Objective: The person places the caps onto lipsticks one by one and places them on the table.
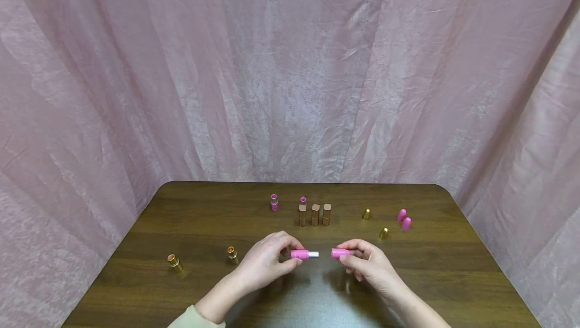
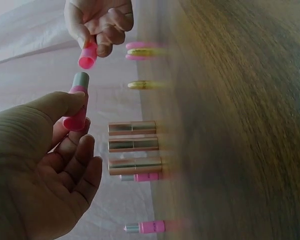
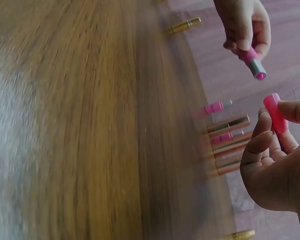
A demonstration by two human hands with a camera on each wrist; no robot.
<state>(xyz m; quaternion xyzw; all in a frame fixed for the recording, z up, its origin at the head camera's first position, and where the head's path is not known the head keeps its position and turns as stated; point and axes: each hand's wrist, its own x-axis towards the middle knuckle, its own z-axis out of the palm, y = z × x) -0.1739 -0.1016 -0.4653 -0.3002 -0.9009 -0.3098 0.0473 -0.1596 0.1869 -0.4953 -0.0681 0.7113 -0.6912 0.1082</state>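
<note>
My left hand (image 1: 269, 261) pinches a pink lipstick tube (image 1: 299, 254) whose silver collar points right. In the right wrist view, pink shows inside the collar of that lipstick tube (image 3: 253, 62). Facing it, my right hand (image 1: 368, 263) holds a pink cap (image 1: 340, 253) between thumb and fingers. The cap's open end is turned toward the silver collar, and a small gap separates the two. The left wrist view also shows the hollow mouth of the pink cap (image 2: 87, 56). Both pieces are held nearly level above the table.
Three closed rose-gold lipsticks (image 1: 314, 215) stand mid-table. Behind them are two uncapped pink lipsticks (image 1: 274, 203). Two uncapped gold lipsticks (image 1: 174, 263) stand at left. At right are two gold caps (image 1: 366, 213) and two pink caps (image 1: 406, 223). Pink curtains (image 1: 290, 76) surround the wooden table (image 1: 136, 247).
</note>
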